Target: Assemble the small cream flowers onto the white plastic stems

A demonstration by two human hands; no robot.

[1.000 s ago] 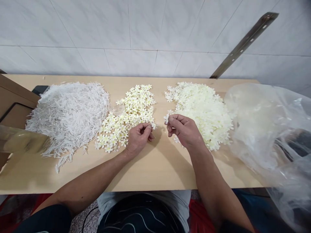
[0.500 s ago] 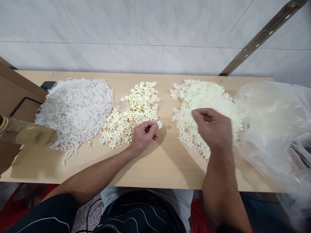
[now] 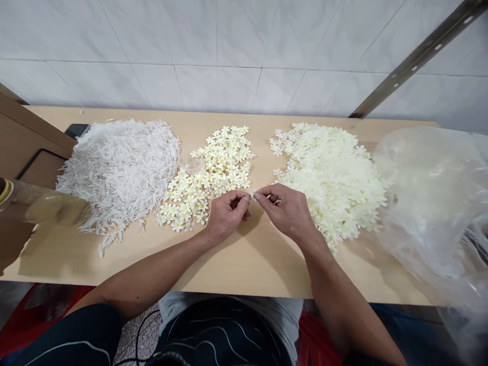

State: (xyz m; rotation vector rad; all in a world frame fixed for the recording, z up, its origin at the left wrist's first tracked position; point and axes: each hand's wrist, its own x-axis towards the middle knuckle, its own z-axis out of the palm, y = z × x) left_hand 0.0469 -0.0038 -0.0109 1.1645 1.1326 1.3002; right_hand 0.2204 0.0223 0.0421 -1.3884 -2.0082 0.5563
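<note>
My left hand (image 3: 229,214) is closed in a pinch, thumb against forefinger, over the front part of the bench. Opposite it, my right hand (image 3: 285,208) pinches too, its fingertips almost meeting the left ones. A small white artificial flower (image 3: 252,195) shows between the two sets of fingertips, mostly covered by them. Just behind my left hand spreads a pile of cream flowers with yellow centres (image 3: 224,157). Beyond my right hand lies a larger heap of pale cream flowers (image 3: 335,173).
A mound of thin white stamen-like strands (image 3: 125,168) lies on the left of the wooden bench (image 3: 236,269). Beside it, a clear jar (image 3: 49,206) juts in from the left. A clear plastic bag (image 3: 427,188) covers the right end. A tiled wall (image 3: 240,40) stands behind.
My right hand has come left and down from over the pale flower heap to meet my left hand. The left hand has stayed in nearly the same spot, still pinching.
</note>
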